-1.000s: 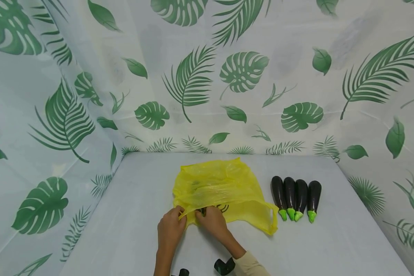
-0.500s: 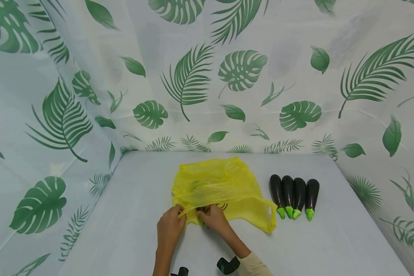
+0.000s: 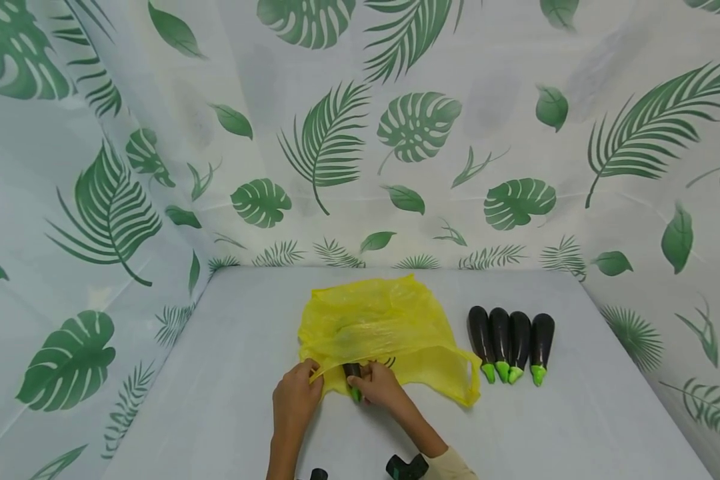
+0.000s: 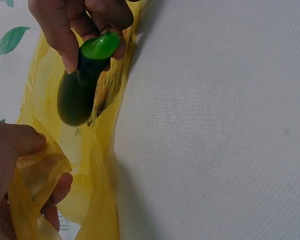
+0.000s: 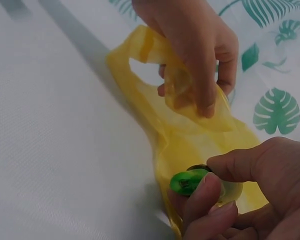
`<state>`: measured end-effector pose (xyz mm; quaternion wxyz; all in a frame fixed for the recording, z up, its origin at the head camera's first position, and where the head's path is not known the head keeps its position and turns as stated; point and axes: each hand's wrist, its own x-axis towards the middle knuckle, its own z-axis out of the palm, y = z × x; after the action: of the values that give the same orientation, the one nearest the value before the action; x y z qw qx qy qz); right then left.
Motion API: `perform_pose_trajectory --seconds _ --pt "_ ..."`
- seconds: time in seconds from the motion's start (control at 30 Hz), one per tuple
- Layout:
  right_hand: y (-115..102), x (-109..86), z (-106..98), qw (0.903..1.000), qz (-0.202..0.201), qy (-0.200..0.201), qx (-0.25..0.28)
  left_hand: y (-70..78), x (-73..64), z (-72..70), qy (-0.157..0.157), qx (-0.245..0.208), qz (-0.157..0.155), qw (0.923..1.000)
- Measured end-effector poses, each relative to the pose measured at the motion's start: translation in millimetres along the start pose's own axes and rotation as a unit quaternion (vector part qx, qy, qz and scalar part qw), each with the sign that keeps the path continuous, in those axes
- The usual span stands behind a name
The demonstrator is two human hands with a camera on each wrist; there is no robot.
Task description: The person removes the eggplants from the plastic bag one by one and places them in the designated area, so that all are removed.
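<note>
A yellow plastic bag [image 3: 384, 313] lies on the table with its mouth toward me. My left hand [image 3: 297, 398] pinches the bag's edge at the left of the mouth and lifts it. At the opening, my right hand [image 3: 379, 385] grips an eggplant [image 3: 353, 377] near its green stem end. The stem end sticks out of the mouth, and the rest is partly covered by the bag in the head view. In the left wrist view the dark eggplant [image 4: 77, 100] hangs from the right hand's fingers inside the bag's mouth. The right wrist view shows its green cap [image 5: 187, 182] between thumb and fingers.
Several eggplants [image 3: 510, 343] lie side by side right of the bag, green ends toward me. The bag's right handle loop [image 3: 473, 380] reaches close to them. A leaf-patterned sheet [image 3: 420, 220] stands behind the white table [image 3: 246, 320] and along its sides.
My right hand has drawn back toward me and slightly right, and more of the eggplant shows outside the bag's mouth. My left hand keeps its hold on the bag.
</note>
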<state>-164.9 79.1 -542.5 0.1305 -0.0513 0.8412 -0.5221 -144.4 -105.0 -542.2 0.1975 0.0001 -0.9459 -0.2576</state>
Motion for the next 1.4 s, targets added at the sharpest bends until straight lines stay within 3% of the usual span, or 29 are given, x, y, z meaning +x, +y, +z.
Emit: perform_pose_trajectory --seconds 0.87,1.2,1.4 --pt "5 -28.5 -31 0.9923 0.028 -0.119 0.022 -1.4 -1.3 -3.0 0.005 -0.006 -0.005 1.0000" --pt "20 -40.0 -49 0.9808 0.001 -0.189 0.046 -0.8 -2.2 -2.4 -0.001 -0.013 -0.008 0.9999" --pt "26 -44.8 -62 0.9737 -0.025 -0.224 0.032 -0.5 0.8 -2.5 -0.005 -0.003 -0.011 0.9999"
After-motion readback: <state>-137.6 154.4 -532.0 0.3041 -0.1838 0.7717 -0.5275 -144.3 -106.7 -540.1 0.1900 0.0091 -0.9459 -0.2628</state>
